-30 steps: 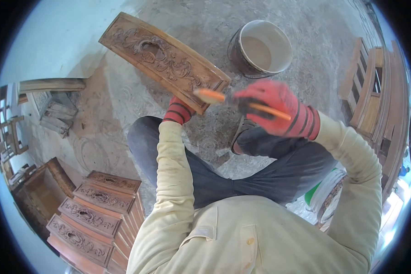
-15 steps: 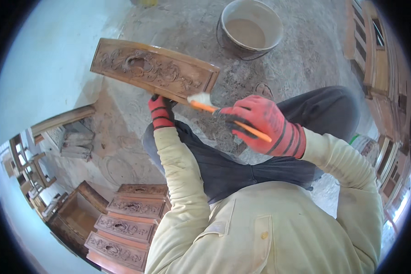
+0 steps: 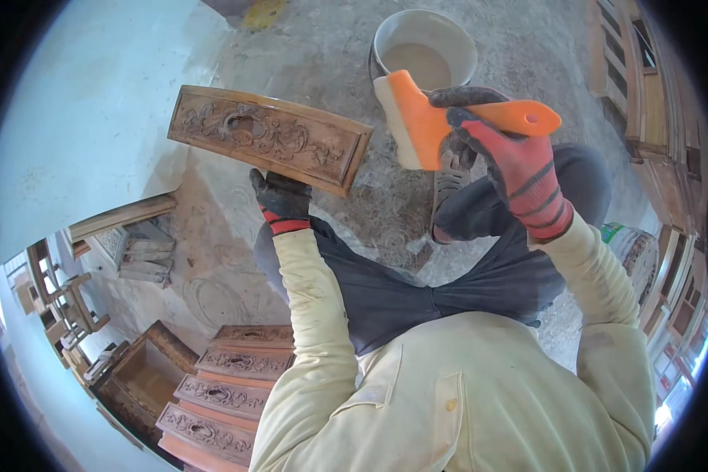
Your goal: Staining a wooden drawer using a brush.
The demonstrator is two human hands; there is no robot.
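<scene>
No words, numbers or signs can be read. The green patch (image 3: 610, 231) on the pale round container (image 3: 639, 263) is too small to make out.
</scene>
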